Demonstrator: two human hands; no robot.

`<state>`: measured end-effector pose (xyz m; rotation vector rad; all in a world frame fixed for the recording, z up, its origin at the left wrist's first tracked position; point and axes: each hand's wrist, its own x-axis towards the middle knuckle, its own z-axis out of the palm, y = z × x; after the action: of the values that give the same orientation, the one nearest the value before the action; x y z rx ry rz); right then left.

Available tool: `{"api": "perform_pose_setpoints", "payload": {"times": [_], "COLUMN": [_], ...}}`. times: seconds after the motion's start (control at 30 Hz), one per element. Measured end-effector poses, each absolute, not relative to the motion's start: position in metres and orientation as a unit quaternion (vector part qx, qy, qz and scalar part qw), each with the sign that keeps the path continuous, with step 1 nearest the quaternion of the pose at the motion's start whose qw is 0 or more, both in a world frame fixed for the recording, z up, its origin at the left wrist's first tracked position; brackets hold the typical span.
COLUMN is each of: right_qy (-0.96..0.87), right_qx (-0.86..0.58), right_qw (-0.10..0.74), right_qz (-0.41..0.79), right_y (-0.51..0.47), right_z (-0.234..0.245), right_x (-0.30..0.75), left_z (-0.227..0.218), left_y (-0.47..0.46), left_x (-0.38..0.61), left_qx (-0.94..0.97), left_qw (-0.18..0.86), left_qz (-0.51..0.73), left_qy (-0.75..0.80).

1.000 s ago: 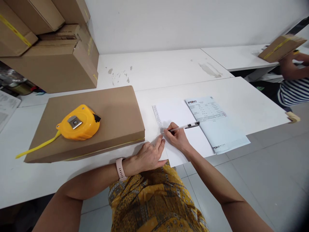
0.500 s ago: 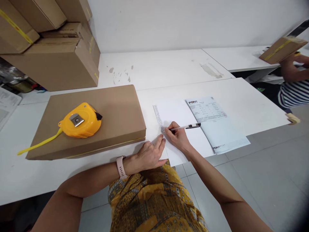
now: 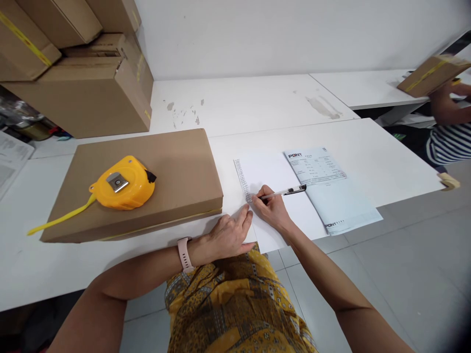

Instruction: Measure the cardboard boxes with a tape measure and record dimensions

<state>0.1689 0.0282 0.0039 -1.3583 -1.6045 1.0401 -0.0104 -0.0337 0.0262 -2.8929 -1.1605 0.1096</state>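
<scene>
The right hand (image 3: 273, 212) grasps a pen (image 3: 294, 190) between thumb and fingers; the left hand (image 3: 230, 238) grips nothing, lying palm down with its fingers loosely spread at the paper's near left edge. The paper (image 3: 272, 171) lies under the right hand and stretches ahead of it. Its column of writing (image 3: 241, 179) runs away from the left fingertips along that edge. The key relation, I judge, is between pen and column: the pen slants across it, its writing end at the column's near end, its far end pointing rightward to the form (image 3: 342, 196). The right hand holds that writing end, with the left index fingertip just beside; whether they touch, I cannot tell.
</scene>
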Motion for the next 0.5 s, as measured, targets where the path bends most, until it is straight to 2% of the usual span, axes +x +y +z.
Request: {"api": "perform_pose_setpoints", "payload": {"times": [0.5], "right_qy": [-0.622], "right_qx": [-0.542], "right_qw": [0.401], "right_qz": [0.397], "right_y": [0.0278], "right_z": [0.0081], "right_x": [0.1680], "left_z": [0.0254], "left_y": [-0.0341], "left_x": [-0.0107], "left_qx": [-0.928], "left_qw": [0.013], "left_qz": [0.042], "left_qy": [-0.370]}}
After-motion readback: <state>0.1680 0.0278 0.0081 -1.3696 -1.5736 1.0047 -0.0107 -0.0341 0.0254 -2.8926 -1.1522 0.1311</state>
